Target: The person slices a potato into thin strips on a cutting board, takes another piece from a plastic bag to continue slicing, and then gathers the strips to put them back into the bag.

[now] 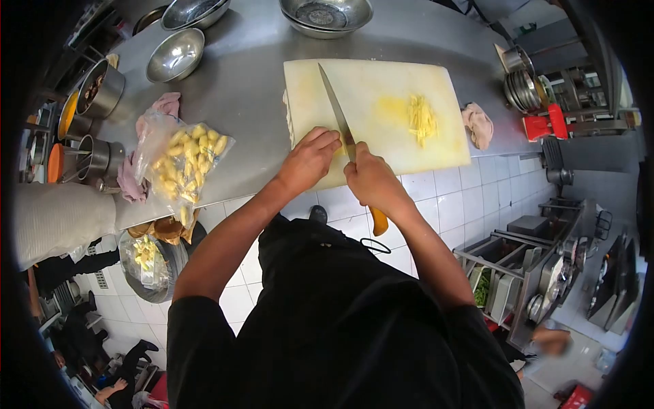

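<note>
My right hand is wrapped around a long kitchen knife, whose orange handle end sticks out below the fist. The blade slants up and left across a white cutting board. Just left of the blade, my left hand has its fingers curled down on a small yellow piece, mostly hidden under the fingertips. Thin yellow strips lie heaped on the board's right side. A clear plastic bag of peeled yellow pieces rests on the steel table, left of my left hand.
Metal bowls stand along the table's far side. Pink cloths lie right of the board and beside the bag. Steel pots line the left. A lined bin stands below the table edge near another person's light sleeve.
</note>
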